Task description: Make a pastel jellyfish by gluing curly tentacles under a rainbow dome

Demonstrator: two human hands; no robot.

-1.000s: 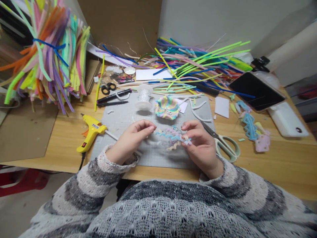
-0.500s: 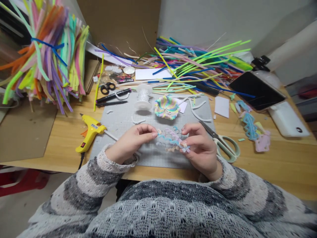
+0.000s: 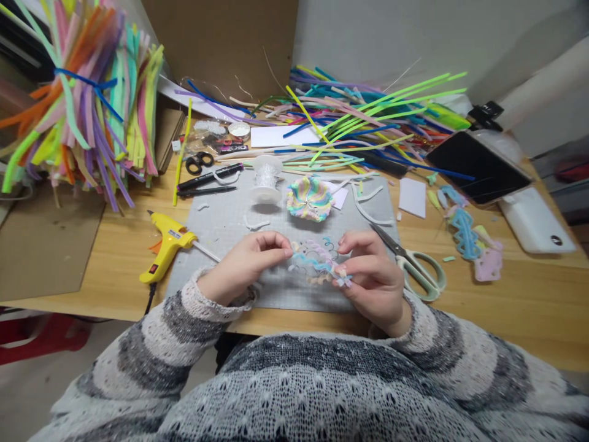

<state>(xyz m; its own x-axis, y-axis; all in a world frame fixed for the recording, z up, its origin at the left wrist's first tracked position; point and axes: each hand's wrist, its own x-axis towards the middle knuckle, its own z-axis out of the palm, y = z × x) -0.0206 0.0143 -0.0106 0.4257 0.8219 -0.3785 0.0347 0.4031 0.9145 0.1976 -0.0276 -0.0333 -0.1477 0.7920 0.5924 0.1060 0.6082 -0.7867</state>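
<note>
Between my hands hangs a curly pastel ornament (image 3: pixel 315 261) of blue, lilac and beige wavy strands with a small flower at its right end. My left hand (image 3: pixel 246 264) pinches the tip of the blue strand at its left end. The thumb and fingers of my right hand (image 3: pixel 375 276) grip the flower end, with the index finger raised. Just beyond lies a ruffled pastel flower (image 3: pixel 310 199) on the grey cutting mat (image 3: pixel 221 215), beside a spool of clear thread (image 3: pixel 267 178).
A yellow glue gun (image 3: pixel 168 245) lies left of the mat. Green-handled scissors (image 3: pixel 421 273) are close to my right hand. Colourful pipe cleaners (image 3: pixel 359 116) spread across the back; a phone (image 3: pixel 478 166) and a pastel piece (image 3: pixel 464 233) are at right.
The ornament has shifted very slightly between my fingers, its strands and flower turned a little. Both hands stay nearly where they were.
</note>
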